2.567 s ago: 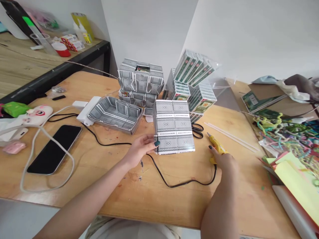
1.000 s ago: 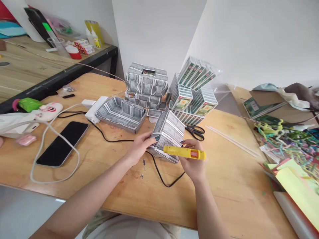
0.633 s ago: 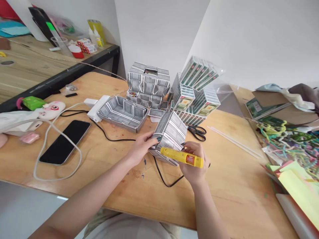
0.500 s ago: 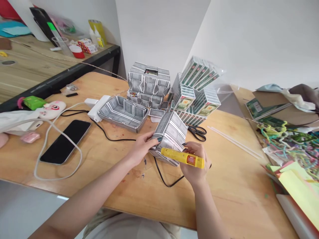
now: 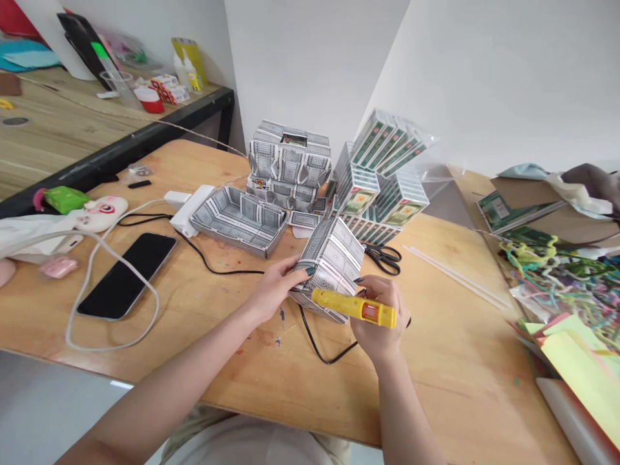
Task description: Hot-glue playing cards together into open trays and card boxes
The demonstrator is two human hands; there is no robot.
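Observation:
My left hand point(image 5: 278, 284) grips the left edge of a tilted box made of grey patterned playing cards point(image 5: 334, 252), thumb on its face. In my right hand point(image 5: 382, 316) is a yellow hot glue gun point(image 5: 353, 307), its nozzle end pointing left along the near lower edge of the box. Whether the tip touches the cards I cannot tell. A black cord point(image 5: 320, 352) loops on the table below. Behind the box lie an open tray made of the same cards point(image 5: 232, 239) and a stacked card structure point(image 5: 290, 155).
Several green-and-white card packs point(image 5: 387, 187) are piled at the back. Black scissors point(image 5: 385, 258) and clear glue sticks point(image 5: 455, 278) lie to the right. On the left are a phone point(image 5: 128, 278) and a white cable point(image 5: 87, 290). Coloured paper point(image 5: 581, 361) sits at the right edge.
Almost nothing differs. The yellow glue gun has shifted very slightly to the left, while the card box and my left hand stay in place.

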